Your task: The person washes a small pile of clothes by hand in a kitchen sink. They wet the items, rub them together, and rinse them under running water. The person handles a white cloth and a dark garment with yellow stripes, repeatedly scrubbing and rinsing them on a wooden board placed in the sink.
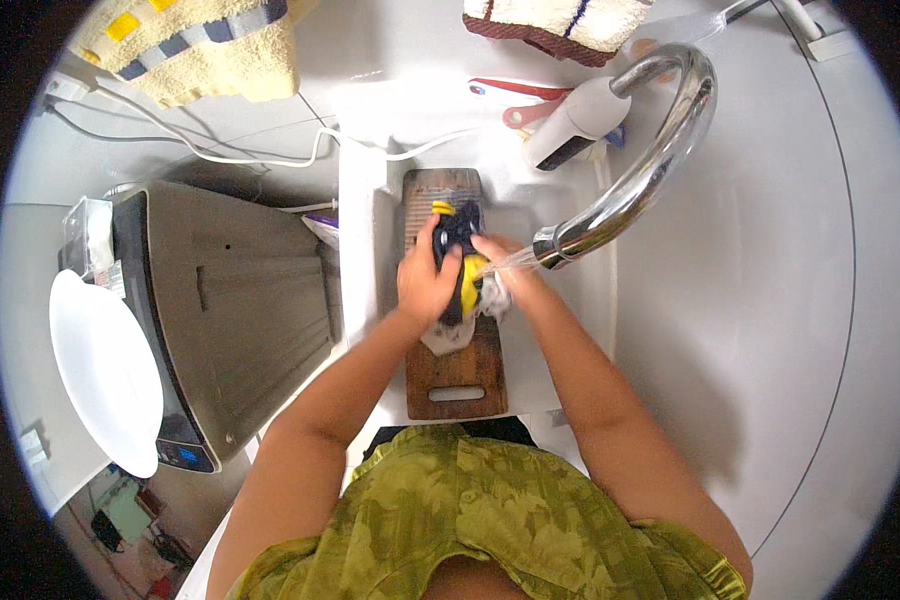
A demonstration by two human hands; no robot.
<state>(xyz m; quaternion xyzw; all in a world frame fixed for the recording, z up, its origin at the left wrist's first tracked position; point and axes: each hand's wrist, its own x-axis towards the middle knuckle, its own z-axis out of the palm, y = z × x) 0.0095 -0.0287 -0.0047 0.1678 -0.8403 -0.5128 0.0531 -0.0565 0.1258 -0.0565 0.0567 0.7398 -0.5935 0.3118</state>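
Note:
Both my hands hold a wet black-and-yellow cloth item (471,281) over a wooden washboard (457,375) in a white sink. My left hand (426,281) grips its left side, with the thumb on top. On the other side my right hand (511,270) holds the edge near the water stream. White suds and a pale, soaked part of the bundle show beneath it. Water runs from the curved chrome faucet (667,165) onto the cloth and my right hand. The cloth is blurred, so its exact kind is unclear.
The faucet arches over the sink's right side, its white heater body (581,116) behind. Red-handled brushes (521,90) lie at the back. Left stands a washing machine (255,300) with a white basin (105,375) on it. A yellow towel (217,60) and a striped towel (555,26) hang above; a white cable crosses behind.

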